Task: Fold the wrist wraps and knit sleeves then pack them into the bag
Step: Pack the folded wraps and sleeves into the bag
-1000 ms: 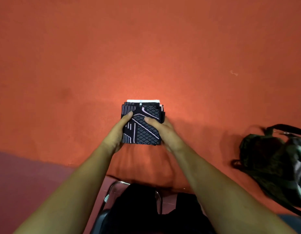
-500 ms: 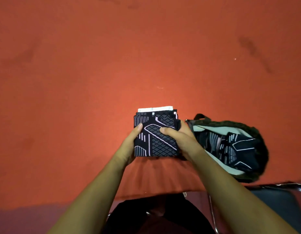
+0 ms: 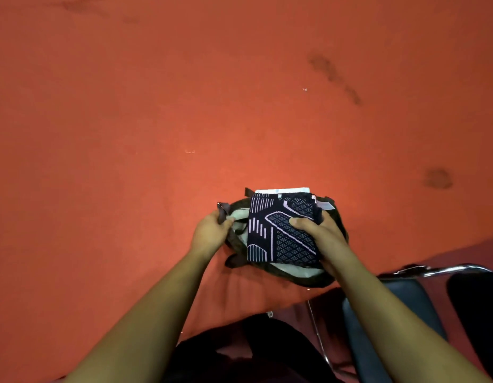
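The right hand (image 3: 320, 234) is gripping the folded stack of knit sleeves (image 3: 278, 233). Its thumb is lying flat across the top face, and the fingers are wrapping round the right edge and going underneath, out of sight. The stack is dark, with pale lilac bars and diamond mesh, and a thin white layer (image 3: 281, 191) is peeking out along its far edge.

The stack is sitting squarely over the mouth of the bag (image 3: 303, 281) and covering most of the opening. Whether it is resting on the contents or being held just above them, I cannot tell.

The left hand (image 3: 212, 230) is working the other side, with its fingers curling tightly round the dark fabric at the bag's left rim (a strap end is sticking up just above the knuckles). The pale lining (image 3: 238, 217) is showing between that hand and the stack.

The bag itself is lying on the orange cloth (image 3: 157, 120), close to the near edge. A few dark stains (image 3: 333, 76) are showing on the cloth further out to the right.

Down in the lower right, a chair (image 3: 391, 313) with a dark seat and a chrome frame is standing beside the person's right forearm.
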{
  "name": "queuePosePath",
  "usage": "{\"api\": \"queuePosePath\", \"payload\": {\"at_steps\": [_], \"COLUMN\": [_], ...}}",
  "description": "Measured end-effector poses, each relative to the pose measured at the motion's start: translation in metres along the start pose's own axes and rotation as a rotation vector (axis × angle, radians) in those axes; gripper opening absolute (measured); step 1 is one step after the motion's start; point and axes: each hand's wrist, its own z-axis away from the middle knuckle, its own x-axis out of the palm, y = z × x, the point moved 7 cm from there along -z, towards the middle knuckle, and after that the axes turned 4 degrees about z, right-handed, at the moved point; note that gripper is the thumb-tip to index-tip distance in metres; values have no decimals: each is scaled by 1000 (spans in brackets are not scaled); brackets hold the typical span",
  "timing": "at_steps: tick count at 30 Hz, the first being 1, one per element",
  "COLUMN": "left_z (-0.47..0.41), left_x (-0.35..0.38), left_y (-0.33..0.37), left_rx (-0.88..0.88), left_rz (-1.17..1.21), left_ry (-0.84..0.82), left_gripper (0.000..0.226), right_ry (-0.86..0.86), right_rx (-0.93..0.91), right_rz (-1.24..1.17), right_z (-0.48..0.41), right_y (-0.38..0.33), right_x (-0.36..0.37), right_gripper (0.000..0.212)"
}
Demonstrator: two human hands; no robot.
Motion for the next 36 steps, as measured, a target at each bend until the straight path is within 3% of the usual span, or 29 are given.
{"api": "queuePosePath", "payload": {"at_steps": [3,6,8,12,17,20,24,27,29,31,33,34,36], "left_z": [-1,-1,4,5,2,3,5,4,5,6,6,4,2], "left_x": [0,9,13,12,15,18,21,24,24,22,20,19,17], "left_y": [-1,-4,-2,2,8,8,11,14,13,12,10,10,14], "left_rx": [7,-27,-43,-68,-120,-97,-60,-27,-24,-20,-25,-12,38], "left_rz": [91,244,283,285,336,356,321,291,276,275,276,280,261], "left_ry": [57,26,17,55,3,0,22,39,57,62,68,75,73], "left_gripper": [14,17,21,17,21,23,21,21,21,18,16,16,15], "right_ry": [16,10,32,35,-14,53,163,300,375,475,596,572,303], "right_rx": [82,151,188,206,136,170,229,92,-8,-145,-402,-542,-788], "right_rz": [-26,-122,-113,7,-92,27,387,553,623,860,1144,1207,1272], "right_z": [-9,-18,-24,-31,-27,-34,-38,-33,-26,-20,-9,-6,-2], "right_y": [18,33,39,47,48,50,48,43,38,28,8,2,8], "right_x": [4,16,20,24,33,38,36,37,41,44,51,59,81], "right_gripper": [39,28,28,52,34,36,47,42,62,79,74,68,55]}}
